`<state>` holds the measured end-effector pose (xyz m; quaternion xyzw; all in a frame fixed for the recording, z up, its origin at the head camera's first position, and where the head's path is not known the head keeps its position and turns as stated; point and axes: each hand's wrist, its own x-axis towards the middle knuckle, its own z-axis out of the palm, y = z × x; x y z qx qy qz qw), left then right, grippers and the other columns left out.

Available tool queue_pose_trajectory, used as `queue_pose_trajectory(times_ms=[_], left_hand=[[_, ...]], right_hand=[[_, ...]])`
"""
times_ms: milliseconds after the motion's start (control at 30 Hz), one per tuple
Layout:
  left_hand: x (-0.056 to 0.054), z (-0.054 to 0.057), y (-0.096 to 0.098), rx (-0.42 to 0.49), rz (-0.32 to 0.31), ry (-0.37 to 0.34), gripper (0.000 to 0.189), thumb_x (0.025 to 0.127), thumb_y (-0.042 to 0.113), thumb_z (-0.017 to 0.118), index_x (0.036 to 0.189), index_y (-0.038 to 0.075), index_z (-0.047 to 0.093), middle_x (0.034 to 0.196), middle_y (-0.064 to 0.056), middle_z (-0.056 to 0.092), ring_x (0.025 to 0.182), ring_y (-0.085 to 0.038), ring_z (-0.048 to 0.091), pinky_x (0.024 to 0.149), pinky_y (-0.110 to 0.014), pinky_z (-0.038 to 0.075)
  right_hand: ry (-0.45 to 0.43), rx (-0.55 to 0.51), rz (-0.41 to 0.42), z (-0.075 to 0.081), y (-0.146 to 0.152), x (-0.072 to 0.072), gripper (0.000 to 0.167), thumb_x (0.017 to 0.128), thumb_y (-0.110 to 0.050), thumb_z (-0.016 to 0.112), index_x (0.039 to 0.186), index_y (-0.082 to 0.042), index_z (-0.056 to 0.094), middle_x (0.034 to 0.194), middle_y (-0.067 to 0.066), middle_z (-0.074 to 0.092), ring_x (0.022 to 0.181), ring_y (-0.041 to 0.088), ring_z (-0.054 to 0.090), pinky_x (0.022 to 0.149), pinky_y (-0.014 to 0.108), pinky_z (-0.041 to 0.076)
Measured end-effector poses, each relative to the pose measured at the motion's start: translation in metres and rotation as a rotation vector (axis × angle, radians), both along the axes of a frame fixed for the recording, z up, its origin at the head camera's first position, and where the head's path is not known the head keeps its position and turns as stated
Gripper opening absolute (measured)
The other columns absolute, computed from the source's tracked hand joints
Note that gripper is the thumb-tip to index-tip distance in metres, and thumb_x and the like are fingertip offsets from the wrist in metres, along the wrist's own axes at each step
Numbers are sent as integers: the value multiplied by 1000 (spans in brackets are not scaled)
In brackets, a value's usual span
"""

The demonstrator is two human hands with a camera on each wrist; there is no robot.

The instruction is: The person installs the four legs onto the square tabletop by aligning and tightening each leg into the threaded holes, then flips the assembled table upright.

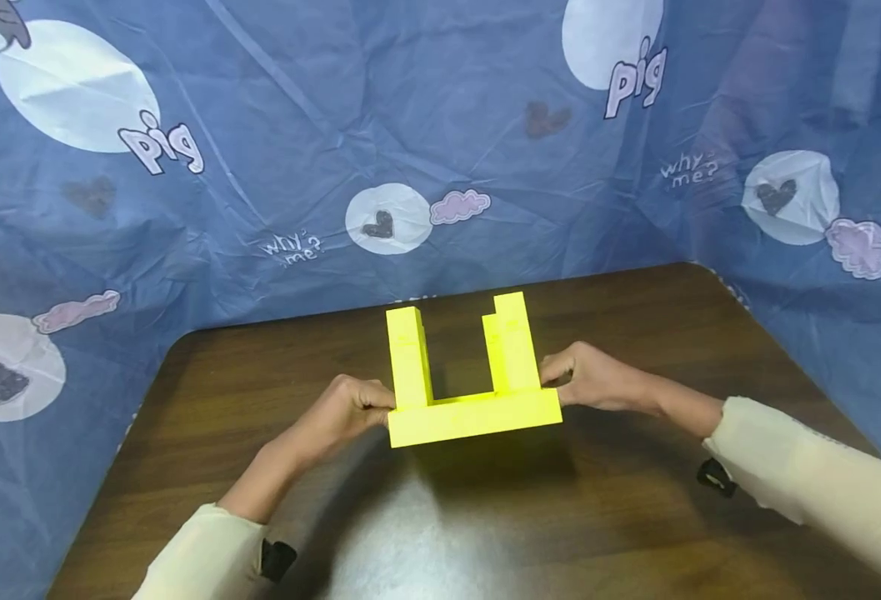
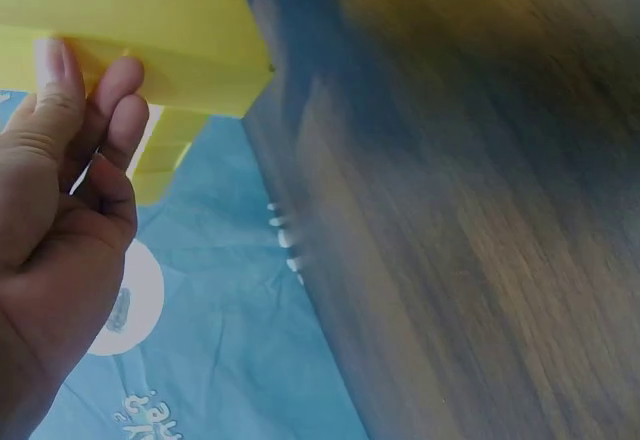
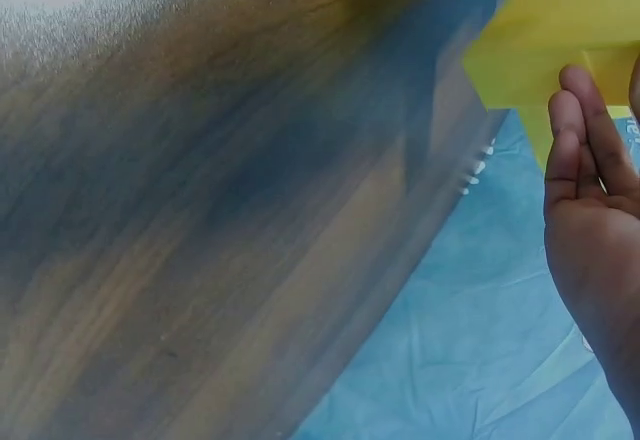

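A bright yellow U-shaped block piece (image 1: 478, 419) is held up over the brown table, with its shadow on the wood below. Two uprights rise from its long base; the right upright (image 1: 515, 346) has a stepped top, and the left upright (image 1: 408, 358) stands opposite. My left hand (image 1: 350, 404) pinches the left end of the base. In the left wrist view, the thumb and fingertips (image 2: 122, 75) press against its yellow face. On the other side, my right hand (image 1: 598, 377) grips the right end, some of its fingers hidden behind the piece.
The wood-grain table (image 1: 635, 517) has rounded far corners, and light glares off its near middle. Behind and beside it hangs a blue printed cloth (image 1: 260, 167) with white circles, hearts and lettering. Dark bands (image 1: 277, 560) show at both pale sleeves (image 1: 808, 458).
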<state>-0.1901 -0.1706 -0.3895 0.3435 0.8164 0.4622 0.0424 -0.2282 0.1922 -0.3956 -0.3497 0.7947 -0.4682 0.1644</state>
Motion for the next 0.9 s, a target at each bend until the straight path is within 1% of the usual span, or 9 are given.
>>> queue_pose_trajectory(times_ms=[100, 200, 300, 367, 433, 500, 667, 800, 900], left_hand=[[0, 3, 0, 24, 16, -52, 16, 78, 0, 74, 94, 1, 76, 86, -6, 73, 77, -9, 64, 67, -29, 54], [0, 6, -1, 48, 43, -78, 7, 79, -2, 73, 85, -1, 76, 78, -6, 71, 72, -13, 62, 65, -31, 53], [0, 9, -2, 95, 69, -148, 4, 81, -8, 69, 81, -6, 73, 70, -8, 68, 67, -14, 63, 65, -34, 54], [1, 11, -3, 125, 82, -192, 6, 82, -12, 66, 83, -9, 71, 70, -10, 68, 64, -14, 64, 65, -36, 55], [1, 13, -3, 153, 94, -230, 8, 82, -14, 64, 88, -13, 70, 70, -11, 69, 62, -17, 65, 64, -38, 56], [1, 15, -3, 162, 115, -249, 11, 83, -12, 64, 92, -13, 70, 69, -11, 69, 61, -19, 66, 65, -38, 55], [2, 21, -3, 161, 184, -284, 17, 87, -1, 66, 101, -9, 71, 67, -10, 69, 62, -19, 65, 69, -32, 53], [1, 24, -3, 186, 196, -330, 18, 91, 3, 64, 103, -9, 70, 67, -10, 68, 64, -19, 64, 70, -34, 53], [0, 24, -2, 205, 201, -369, 18, 94, 4, 60, 104, -8, 69, 65, -8, 67, 65, -21, 63, 71, -35, 53]], right_hand=[[-39, -21, -3, 1, 1, 0, 6, 84, -12, 75, 86, -7, 78, 96, 2, 73, 98, 13, 62, 83, 29, 48], [-88, -54, -13, 3, 1, 1, 6, 85, -7, 72, 87, -5, 77, 93, 3, 73, 90, 18, 64, 77, 35, 52], [-124, -98, -41, 8, 0, 1, 10, 85, -3, 68, 92, 0, 75, 87, 4, 73, 83, 23, 66, 76, 37, 54], [-154, -129, -46, 11, 0, 1, 12, 86, -4, 68, 95, 4, 73, 85, 5, 73, 80, 26, 67, 76, 38, 54], [-191, -160, -55, 14, -1, 1, 17, 89, -9, 68, 94, 7, 71, 81, 6, 72, 77, 28, 66, 76, 38, 54], [-242, -187, -65, 18, -1, 0, 24, 90, -15, 69, 96, 8, 71, 82, 6, 72, 76, 26, 66, 77, 38, 54], [-354, -252, -59, 22, -3, -3, 22, 94, -21, 63, 91, -2, 74, 81, 5, 70, 76, 20, 63, 78, 36, 53], [-400, -273, -54, 25, -2, -2, 20, 97, -21, 59, 92, -10, 75, 81, 3, 69, 76, 18, 62, 78, 34, 51], [-435, -264, -73, 27, -3, -1, 22, 98, -22, 57, 91, -10, 74, 79, 3, 67, 76, 18, 60, 78, 33, 50]])
